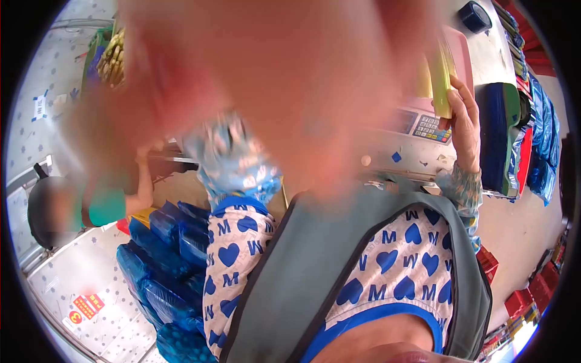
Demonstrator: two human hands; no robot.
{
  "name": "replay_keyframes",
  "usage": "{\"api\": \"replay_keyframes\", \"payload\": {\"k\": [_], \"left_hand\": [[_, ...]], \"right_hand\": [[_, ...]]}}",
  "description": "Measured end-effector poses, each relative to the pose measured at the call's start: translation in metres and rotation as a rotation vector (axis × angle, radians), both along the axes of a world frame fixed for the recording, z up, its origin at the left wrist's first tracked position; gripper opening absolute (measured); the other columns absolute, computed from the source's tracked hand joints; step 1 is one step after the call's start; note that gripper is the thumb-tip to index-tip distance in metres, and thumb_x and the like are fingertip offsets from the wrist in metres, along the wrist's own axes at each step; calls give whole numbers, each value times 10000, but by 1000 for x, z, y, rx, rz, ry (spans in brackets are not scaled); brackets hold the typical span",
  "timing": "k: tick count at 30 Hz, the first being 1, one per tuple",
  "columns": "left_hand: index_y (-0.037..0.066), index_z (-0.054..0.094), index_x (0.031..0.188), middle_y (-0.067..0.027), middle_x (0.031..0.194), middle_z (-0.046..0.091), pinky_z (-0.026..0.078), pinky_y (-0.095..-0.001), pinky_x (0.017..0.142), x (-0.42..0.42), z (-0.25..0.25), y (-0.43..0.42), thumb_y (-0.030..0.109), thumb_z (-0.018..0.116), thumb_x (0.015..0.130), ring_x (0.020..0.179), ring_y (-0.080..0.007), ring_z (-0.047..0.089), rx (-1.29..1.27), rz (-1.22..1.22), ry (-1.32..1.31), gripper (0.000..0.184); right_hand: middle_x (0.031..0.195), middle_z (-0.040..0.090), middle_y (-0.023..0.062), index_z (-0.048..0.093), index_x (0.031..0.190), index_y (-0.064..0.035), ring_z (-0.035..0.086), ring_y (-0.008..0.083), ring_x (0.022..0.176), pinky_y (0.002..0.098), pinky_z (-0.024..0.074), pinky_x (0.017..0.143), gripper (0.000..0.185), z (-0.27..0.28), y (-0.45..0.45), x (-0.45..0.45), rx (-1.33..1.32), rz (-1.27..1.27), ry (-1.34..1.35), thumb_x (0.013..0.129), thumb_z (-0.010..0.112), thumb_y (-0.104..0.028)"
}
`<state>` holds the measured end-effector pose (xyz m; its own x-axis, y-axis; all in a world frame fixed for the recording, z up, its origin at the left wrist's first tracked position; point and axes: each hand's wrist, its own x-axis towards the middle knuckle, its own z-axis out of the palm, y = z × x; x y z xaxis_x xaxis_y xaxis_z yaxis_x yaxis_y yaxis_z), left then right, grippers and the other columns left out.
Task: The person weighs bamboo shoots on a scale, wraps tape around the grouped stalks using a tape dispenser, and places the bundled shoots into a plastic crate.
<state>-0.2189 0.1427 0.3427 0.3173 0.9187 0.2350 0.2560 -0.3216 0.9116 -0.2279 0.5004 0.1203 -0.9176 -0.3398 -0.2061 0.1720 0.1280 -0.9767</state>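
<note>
Very close to the lens, my left hand (272, 78) is a large blur that covers the upper middle of the view. Its fingers cannot be made out, nor whether they hold anything. A patterned light-blue sleeve leads up to it. On the right, my right hand (465, 121) grips a bundle of pale green stalks (443, 78) between thumb and fingers. The stalks are over a scale with a pink tray (461, 54) and a keypad (432, 128). Part of the scale is hidden behind the blurred hand.
A person in green (106, 202) with a dark cap is at the left. Blue plastic-wrapped packs (166, 260) are piled below. Pale stalks (112, 58) lie at the upper left. A dark tape roll (475, 17) and blue bags (543, 139) are at the right.
</note>
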Motion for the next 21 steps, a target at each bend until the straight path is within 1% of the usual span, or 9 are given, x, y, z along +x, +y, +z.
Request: {"api": "replay_keyframes", "payload": {"k": [1, 2, 6, 7, 8, 11, 16, 19, 21], "left_hand": [[167, 720, 896, -18, 935, 627, 494, -343, 747, 20, 1, 20, 484, 600, 955, 858, -214, 596, 76, 191, 114, 344], [136, 729, 1006, -74, 1170, 637, 526, -406, 832, 30, -1, 34, 408, 607, 974, 1069, -242, 607, 159, 382, 224, 300], [120, 727, 1010, -81, 1166, 642, 523, -399, 836, 1, -10, 41, 389, 605, 967, 1064, -241, 612, 217, 392, 270, 298], [115, 726, 1011, -83, 1164, 644, 522, -397, 838, -22, 0, 49, 383, 604, 964, 1062, -241, 613, 228, 378, 337, 298], [109, 725, 1013, -85, 1163, 645, 522, -394, 839, -41, 17, 53, 376, 603, 962, 1061, -240, 615, 206, 351, 395, 298], [93, 723, 1016, -92, 1158, 650, 519, -387, 844, -4, 19, 20, 357, 601, 955, 1055, -239, 620, 282, 447, 374, 297], [67, 720, 1022, -103, 1151, 658, 515, -376, 851, 1, 28, -68, 325, 597, 943, 1047, -237, 628, 465, 504, 443, 298], [51, 718, 1026, -109, 1146, 663, 512, -369, 855, 23, 24, -73, 306, 594, 936, 1041, -235, 633, 527, 528, 422, 298], [40, 717, 1029, -114, 1143, 666, 510, -364, 858, -2, 15, -32, 294, 592, 931, 1038, -235, 636, 568, 538, 396, 299]], "right_hand": [[821, 661, 32, 558, 1346, 30, 520, 46, 537, 179, 404, 497, 484, -7, 0, 2, -52, -22, 65, 979, 595, -284], [836, 663, 34, 556, 1347, 29, 522, 48, 539, 181, 407, 500, 485, 22, -21, 7, -23, -2, 38, 978, 596, -284], [956, 668, 53, 556, 1343, -6, 571, 78, 665, 216, 444, 527, 456, -5, 2, 9, 64, -32, -38, 972, 591, -268], [974, 663, 52, 555, 1344, -17, 574, 78, 698, 217, 450, 534, 440, -39, 13, 3, 91, 4, 216, 973, 590, -250], [990, 661, 46, 544, 1360, -36, 578, 72, 721, 212, 454, 548, 432, -17, 10, 1, 84, 88, -59, 976, 588, -227], [1031, 649, 46, 503, 1397, -38, 585, 83, 727, 196, 449, 550, 488, 6, -2, 22, -29, -40, -126, 965, 604, -241], [963, 630, 85, 409, 1445, -39, 638, 129, 734, 227, 517, 515, 552, 9, -15, 37, -92, 113, -190, 961, 631, -187], [976, 646, 99, 410, 1439, -25, 679, 165, 781, 269, 559, 610, 574, 9, -26, 51, -130, 339, -239, 935, 660, -137], [888, 666, 89, 453, 1410, -37, 664, 127, 734, 264, 527, 614, 546, 3, -42, 65, -77, 523, -188, 924, 675, -144]]}}
